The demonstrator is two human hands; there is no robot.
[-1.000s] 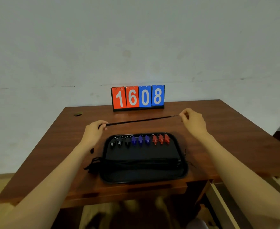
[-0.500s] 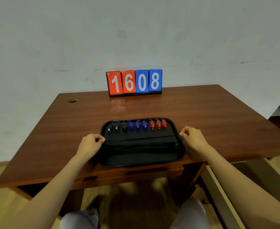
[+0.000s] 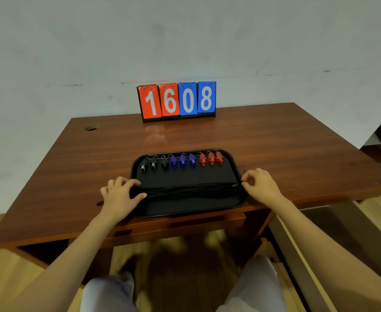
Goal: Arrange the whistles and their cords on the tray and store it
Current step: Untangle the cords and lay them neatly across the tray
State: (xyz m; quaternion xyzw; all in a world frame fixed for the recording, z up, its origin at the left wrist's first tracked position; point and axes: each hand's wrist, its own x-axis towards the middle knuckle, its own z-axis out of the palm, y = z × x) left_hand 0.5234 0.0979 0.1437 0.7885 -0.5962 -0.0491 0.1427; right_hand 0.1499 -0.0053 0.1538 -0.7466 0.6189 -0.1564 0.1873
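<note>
A black tray point(image 3: 185, 213) lies on the wooden table point(image 3: 275, 143) near its front edge. Along the tray's far side stand three black whistles point(image 3: 153, 164), three blue whistles point(image 3: 182, 160) and three red whistles point(image 3: 211, 158) in one row. A bundle of black cords point(image 3: 191, 190) stretches left to right across the tray's middle. My left hand point(image 3: 117, 197) holds the bundle's left end between fingers and thumb. At the tray's right rim, my right hand point(image 3: 261, 184) pinches a cord's right end with curled fingers.
A flip scoreboard point(image 3: 178, 101) reading 1608 stands at the table's far edge by the wall. A cable hole point(image 3: 91, 127) is at the far left. An open drawer point(image 3: 297, 244) juts out below the table on the right. My knees show under the front edge.
A second ago both hands held one cord stretched taut above the table beyond the tray. They have brought it down onto the cord bundle on the tray.
</note>
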